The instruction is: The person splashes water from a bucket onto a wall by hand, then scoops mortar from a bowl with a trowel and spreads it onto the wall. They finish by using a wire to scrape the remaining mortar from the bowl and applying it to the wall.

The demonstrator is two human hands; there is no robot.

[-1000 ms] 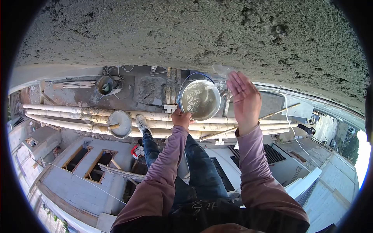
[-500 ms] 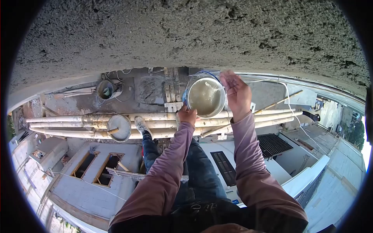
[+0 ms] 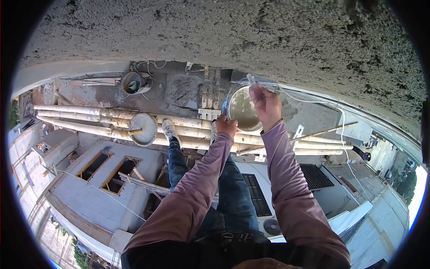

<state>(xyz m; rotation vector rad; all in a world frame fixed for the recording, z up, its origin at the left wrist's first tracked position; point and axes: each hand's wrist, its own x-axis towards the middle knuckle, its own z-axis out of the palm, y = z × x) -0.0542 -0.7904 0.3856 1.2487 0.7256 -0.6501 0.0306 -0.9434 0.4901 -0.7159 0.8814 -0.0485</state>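
Right fingers have curled over the bucket, which left fingers grip.

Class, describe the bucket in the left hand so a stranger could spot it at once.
Start at the rough grey wall across the top, then find the bamboo poles below. Just right of centre, the left hand grips the round bucket. Unlike the bucket farther left, this one, with murky liquid inside, is held in a hand.
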